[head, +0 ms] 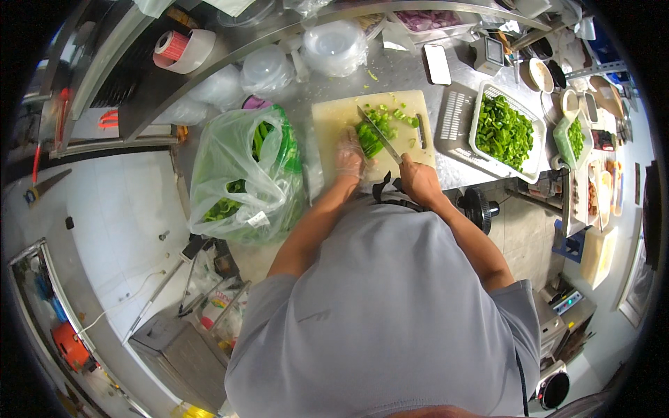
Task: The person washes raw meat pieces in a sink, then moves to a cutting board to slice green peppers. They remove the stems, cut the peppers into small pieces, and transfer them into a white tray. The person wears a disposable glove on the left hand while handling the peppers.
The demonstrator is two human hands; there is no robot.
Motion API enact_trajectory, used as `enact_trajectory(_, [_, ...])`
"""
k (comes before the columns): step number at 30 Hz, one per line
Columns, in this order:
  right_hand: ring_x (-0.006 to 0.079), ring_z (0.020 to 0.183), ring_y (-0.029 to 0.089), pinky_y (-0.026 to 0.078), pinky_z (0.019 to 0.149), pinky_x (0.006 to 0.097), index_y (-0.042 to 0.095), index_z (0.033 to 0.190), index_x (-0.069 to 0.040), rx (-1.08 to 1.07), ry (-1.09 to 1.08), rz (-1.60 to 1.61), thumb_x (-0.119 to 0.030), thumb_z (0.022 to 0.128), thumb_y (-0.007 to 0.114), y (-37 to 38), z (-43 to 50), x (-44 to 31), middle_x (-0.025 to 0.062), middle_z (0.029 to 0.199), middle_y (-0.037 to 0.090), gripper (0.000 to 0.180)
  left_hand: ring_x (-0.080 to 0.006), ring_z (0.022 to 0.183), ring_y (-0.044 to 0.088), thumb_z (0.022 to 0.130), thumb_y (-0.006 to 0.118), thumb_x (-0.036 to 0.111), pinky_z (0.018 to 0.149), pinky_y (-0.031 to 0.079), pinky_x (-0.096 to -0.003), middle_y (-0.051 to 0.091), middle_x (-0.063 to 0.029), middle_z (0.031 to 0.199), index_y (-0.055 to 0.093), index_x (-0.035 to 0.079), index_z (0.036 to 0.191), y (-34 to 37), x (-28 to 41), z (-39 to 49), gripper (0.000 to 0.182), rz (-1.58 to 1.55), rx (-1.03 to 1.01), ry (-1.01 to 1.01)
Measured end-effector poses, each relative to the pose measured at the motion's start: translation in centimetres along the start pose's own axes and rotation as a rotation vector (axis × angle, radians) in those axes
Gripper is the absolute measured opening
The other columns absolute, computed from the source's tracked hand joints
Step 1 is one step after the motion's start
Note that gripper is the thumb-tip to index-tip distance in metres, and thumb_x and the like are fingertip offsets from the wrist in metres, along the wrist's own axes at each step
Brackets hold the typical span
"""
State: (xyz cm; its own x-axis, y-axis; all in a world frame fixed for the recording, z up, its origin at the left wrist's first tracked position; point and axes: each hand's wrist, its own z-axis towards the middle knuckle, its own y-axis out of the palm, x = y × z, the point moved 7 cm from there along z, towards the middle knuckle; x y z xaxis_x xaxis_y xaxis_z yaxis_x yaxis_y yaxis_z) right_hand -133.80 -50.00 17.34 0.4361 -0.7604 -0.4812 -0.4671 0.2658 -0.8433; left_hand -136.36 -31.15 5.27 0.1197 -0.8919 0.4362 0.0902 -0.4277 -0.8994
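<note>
A pale plastic cutting board [332, 112] lies on the steel counter before me. My right hand [418, 180] is closed around the handle of a kitchen knife [382, 138], whose blade slants up and left over the board. My left hand [350, 155], in a clear plastic glove, rests on the board against green peppers [370, 142], left of the blade; its fingertips are partly hidden, so its grip is unclear. Small cut green pieces [384, 117] lie around the blade and towards the board's far edge. The slot handle of the board is at its right side.
Left of the board stands a plastic bag [245, 177] of green peppers. To the right, a white basket [538, 130] holds chopped greens. A phone [437, 64] and a small boxy device [488, 55] lie beyond. Stacked plastic lids [334, 44] sit at the back under a steel shelf [251, 47].
</note>
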Motion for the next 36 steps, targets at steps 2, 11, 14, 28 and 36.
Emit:
enact_trajectory(2, [0.0456,0.069,0.066,0.051,0.063,0.0549,0.051,0.102,-0.001,0.01,-0.01,-0.013,-0.018,0.1,0.05,0.4,0.3,0.2,0.0242,0.073,0.066,0.018,-0.0489,0.142,0.036,0.074,0.074,0.058,0.119,0.031,-0.0518,0.036,-0.0335,0.155,0.023,-0.011,0.155,0.1,-0.1,-0.1,0.118,0.051,-0.013,0.021])
enact_trajectory(11, [0.0431,0.066,0.066,0.05,0.06,0.0541,0.054,0.105,0.001,0.03,-0.068,-0.048,-0.016,0.099,0.05,2.4,1.8,1.4,0.0232,0.071,0.066,0.019,-0.0449,0.135,0.045,0.086,0.063,0.054,0.115,0.037,-0.0495,0.045,-0.0328,0.148,0.035,-0.012,0.149,2.3,-1.1,1.5,0.095,0.293,-0.281,0.0])
enact_trajectory(14, [0.0422,0.064,0.065,0.05,0.057,0.0538,0.054,0.109,0.003,0.05,-0.119,-0.055,-0.015,0.099,0.05,4.1,3.4,2.0,0.022,0.07,0.065,0.022,-0.0415,0.134,0.046,0.09,0.061,0.04,0.112,0.039,-0.0472,0.049,-0.0286,0.145,0.043,-0.01,0.146,1.6,-0.7,1.9,0.077,0.355,-0.307,-0.045])
enact_trajectory(28, [0.0453,0.067,0.066,0.051,0.06,0.0555,0.053,0.109,0.0,0.043,-0.063,-0.036,-0.018,0.1,0.048,1.7,3.2,1.4,0.0244,0.072,0.067,0.021,-0.0353,0.133,0.049,0.083,0.069,0.055,0.114,0.037,-0.0443,0.052,-0.0233,0.144,0.046,-0.007,0.144,-1.0,1.2,2.1,0.09,0.347,-0.206,-0.059])
enact_trajectory(36, [0.0454,0.07,0.067,0.051,0.063,0.0556,0.051,0.104,0.0,-0.036,-0.051,-0.041,-0.017,0.099,0.05,1.1,0.7,0.1,0.0257,0.073,0.067,0.018,-0.0377,0.137,0.047,0.075,0.071,0.069,0.117,0.034,-0.0461,0.052,-0.0246,0.145,0.046,-0.007,0.145,0.1,0.7,2.5,0.106,0.4,-0.254,-0.1])
